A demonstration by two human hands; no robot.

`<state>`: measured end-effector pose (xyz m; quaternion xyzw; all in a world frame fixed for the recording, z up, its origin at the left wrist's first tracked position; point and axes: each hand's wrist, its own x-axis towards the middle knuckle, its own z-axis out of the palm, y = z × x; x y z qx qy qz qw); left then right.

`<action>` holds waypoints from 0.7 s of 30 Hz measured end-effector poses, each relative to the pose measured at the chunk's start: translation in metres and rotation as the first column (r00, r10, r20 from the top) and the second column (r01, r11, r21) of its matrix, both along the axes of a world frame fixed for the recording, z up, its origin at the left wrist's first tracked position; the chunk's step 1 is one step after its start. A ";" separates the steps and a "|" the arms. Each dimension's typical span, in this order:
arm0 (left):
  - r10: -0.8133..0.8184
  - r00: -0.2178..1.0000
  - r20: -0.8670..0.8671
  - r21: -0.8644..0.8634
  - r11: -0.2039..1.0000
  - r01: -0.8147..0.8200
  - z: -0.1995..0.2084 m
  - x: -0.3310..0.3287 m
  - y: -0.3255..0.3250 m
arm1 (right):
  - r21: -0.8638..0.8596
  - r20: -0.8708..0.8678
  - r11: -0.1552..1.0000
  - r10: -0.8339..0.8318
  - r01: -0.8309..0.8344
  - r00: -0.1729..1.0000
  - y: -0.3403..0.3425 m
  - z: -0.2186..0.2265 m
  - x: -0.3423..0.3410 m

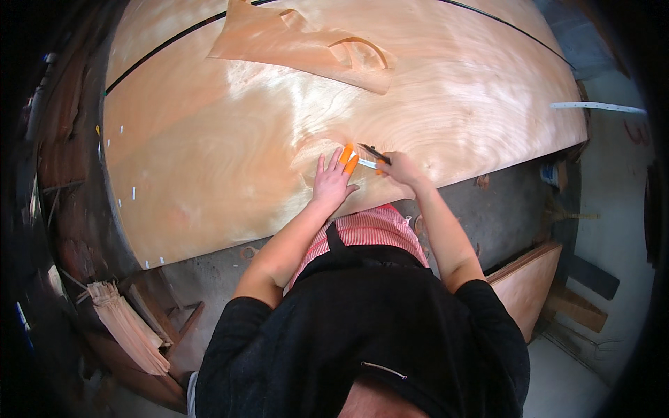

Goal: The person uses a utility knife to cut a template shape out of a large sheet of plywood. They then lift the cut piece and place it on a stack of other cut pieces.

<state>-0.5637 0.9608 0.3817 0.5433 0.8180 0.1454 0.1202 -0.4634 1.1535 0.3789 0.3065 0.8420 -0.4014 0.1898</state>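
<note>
My left hand (pixel 333 184) lies flat on a large sheet of pale wood veneer (pixel 202 153), fingers stretched out and spread. Orange covers (pixel 349 161) wrap two of its fingertips. To its right, my right hand (pixel 401 170) is closed round a slim dark knife (pixel 373 151), its tip pointing left, towards those fingertips. A narrow white strip (pixel 366 164) lies between the two hands, just below the knife. Orange also shows at the right hand's fingertips. Around the left fingers sits a lighter, irregular patch of veneer (pixel 312 155); whether it is a separate piece, I cannot tell.
A loose, torn veneer piece (pixel 300 52) with curled edges lies farther up the sheet. A dark band (pixel 181 35) crosses the far side. Small white tape bits mark the left edge. Veneer scraps (pixel 129 324) stand at lower left, and wooden boards (pixel 529 289) lean at lower right.
</note>
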 end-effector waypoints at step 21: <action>0.412 0.905 0.105 0.213 0.879 -0.426 -0.016 -0.014 -0.115 | -0.450 0.068 0.891 -0.041 0.068 0.997 -0.121 0.003 -0.122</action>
